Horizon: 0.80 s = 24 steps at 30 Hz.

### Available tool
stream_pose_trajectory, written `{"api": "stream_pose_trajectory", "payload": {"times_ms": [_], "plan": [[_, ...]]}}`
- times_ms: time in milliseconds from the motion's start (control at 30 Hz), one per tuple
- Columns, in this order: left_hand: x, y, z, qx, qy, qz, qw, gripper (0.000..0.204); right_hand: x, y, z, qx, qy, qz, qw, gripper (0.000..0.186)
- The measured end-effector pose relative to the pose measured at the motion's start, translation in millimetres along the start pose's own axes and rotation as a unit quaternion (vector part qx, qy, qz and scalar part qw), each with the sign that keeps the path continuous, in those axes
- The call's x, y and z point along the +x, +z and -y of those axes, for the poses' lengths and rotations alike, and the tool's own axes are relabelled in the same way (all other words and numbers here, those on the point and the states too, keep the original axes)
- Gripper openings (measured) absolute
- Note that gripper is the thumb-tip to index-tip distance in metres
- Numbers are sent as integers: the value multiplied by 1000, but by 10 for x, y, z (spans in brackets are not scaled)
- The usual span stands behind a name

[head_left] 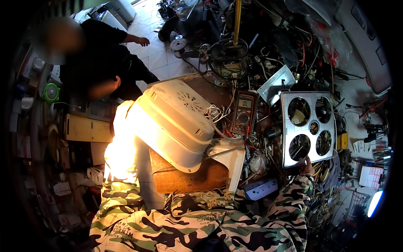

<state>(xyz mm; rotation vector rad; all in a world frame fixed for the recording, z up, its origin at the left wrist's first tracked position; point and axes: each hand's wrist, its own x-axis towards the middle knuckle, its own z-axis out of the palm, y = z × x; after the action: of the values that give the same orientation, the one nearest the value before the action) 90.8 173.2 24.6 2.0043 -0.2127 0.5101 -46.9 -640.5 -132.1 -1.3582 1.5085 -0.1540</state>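
Note:
A cream plastic appliance housing (176, 122) with vent slots lies tilted in front of me, its left side washed out by bright light. My left hand (136, 111) is at that side, lost in the glare, so its fingers do not show. On the right, my right hand (308, 168) is at the lower edge of a silver metal panel (314, 140) with several round holes. Its fingers are mostly hidden there, and whether it grips the panel is unclear. Loose wires (216, 113) come out by the housing's right side. Beside them lies a multimeter (243, 111).
An orange-brown board (184, 182) and a white plastic bracket (236, 168) lie below the housing. Tangled cables and parts crowd the bench to the right. A standing fan frame (228, 59) is at the back. Another person (109, 54) in dark clothes is at the far left.

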Motion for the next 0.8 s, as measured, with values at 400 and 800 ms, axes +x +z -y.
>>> {"api": "stream_pose_trajectory", "payload": {"times_ms": [400,800], "plan": [[107,32,-81,140,87,35,986,52,-677,-214,191,356,-155,315,866,42],[193,209,-403,246,102,-6,964,35,-1263,-513,159,329,-255,311,855,28]]}}
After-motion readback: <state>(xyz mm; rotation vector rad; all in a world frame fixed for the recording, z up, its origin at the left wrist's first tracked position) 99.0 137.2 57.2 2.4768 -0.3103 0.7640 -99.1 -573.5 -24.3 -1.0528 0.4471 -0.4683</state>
